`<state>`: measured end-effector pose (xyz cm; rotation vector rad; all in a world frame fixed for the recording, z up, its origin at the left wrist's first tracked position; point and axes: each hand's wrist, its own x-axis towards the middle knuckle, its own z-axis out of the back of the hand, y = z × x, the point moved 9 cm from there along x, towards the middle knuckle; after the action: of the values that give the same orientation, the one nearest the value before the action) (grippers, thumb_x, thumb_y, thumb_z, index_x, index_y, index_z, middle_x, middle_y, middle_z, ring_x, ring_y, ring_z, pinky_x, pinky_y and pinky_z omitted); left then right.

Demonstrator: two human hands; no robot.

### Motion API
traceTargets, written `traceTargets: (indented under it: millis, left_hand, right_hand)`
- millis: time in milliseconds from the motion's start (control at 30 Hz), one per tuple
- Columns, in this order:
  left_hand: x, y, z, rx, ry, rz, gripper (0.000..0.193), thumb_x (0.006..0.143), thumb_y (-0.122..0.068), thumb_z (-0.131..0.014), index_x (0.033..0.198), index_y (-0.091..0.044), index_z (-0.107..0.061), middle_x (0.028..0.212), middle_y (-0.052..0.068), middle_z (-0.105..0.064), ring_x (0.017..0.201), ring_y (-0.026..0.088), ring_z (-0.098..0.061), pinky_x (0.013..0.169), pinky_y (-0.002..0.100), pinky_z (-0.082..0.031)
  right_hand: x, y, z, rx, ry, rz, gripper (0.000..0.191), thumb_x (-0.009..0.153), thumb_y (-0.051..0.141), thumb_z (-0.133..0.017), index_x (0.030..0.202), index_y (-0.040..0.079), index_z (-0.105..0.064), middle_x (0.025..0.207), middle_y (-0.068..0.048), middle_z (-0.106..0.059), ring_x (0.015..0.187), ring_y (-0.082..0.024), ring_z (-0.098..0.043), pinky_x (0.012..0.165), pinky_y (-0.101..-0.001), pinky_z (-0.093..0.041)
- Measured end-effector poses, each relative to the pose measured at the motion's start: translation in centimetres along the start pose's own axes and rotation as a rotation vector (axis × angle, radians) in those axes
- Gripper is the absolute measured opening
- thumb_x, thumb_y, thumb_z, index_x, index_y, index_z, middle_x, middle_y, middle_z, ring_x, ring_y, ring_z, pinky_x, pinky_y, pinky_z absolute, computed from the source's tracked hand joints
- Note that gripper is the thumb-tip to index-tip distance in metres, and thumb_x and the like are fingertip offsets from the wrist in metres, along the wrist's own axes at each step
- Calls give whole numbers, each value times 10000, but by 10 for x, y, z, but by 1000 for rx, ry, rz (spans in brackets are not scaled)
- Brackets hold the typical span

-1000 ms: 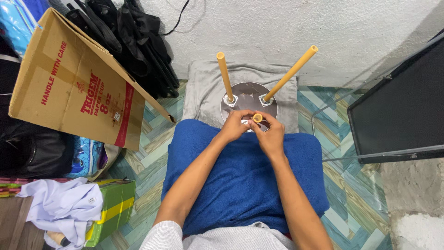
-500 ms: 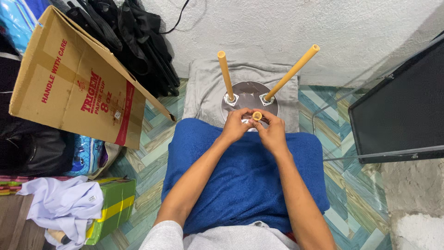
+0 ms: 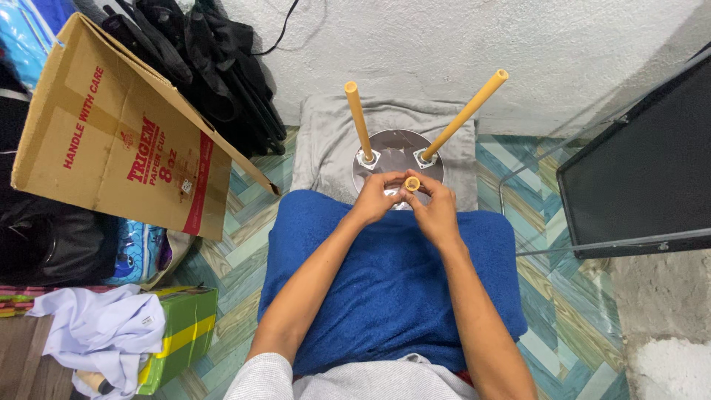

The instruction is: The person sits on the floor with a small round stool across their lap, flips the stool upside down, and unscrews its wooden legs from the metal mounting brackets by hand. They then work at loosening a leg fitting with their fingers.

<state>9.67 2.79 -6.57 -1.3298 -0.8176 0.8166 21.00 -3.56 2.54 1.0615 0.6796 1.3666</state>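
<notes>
gripping yellow leg (image 3: 412, 183) with both hands (image 3: 411, 201).

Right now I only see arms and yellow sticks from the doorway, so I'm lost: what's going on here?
A person sits with a blue cloth over the lap. Both hands, left hand and right hand, close around a third yellow leg, seen end-on, at the near edge of a round metal disc. Two yellow legs already stand up from brackets on that disc, which lies on a grey cushion. A cardboard box leans at the left.
</notes>
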Motion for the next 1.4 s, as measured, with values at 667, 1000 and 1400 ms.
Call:
traceTargets:
  millis: [667, 1000, 1400]
  left_hand:
    - [-6, -18, 3, 210, -39, -11, 365, 901, -91, -721, 1257, -17, -693, 1104, 128, -790, 1034, 185, -750, 894, 346, -588]
    - [-9, -15, 6, 171, -161, -63, 393, 815, -34, -789, 1197, 13, -709, 1110, 141, -785, 1062, 200, -755, 911, 324, -589]
    - [-8, -7, 9, 118, -166, -8, 314, 827, -12, -769, 1138, -2, -727, 1040, 119, -801, 1003, 178, -771, 861, 311, -620]
  right_hand:
    - [-4, 1, 0, 62, -46, -3, 376, 850, 11, -782, 1221, 8, -718, 1130, -135, -774, 1074, -208, -753, 934, -315, -593]
    - [3, 0, -4, 32, 83, -17, 365, 877, 14, -750, 1239, 20, -704, 1140, -134, -773, 1095, -214, -743, 960, -319, -570]
    - [-2, 2, -3, 169, -10, -35, 465, 830, 7, -797, 1275, -10, -660, 1175, -123, -734, 1091, -206, -730, 922, -310, -598]
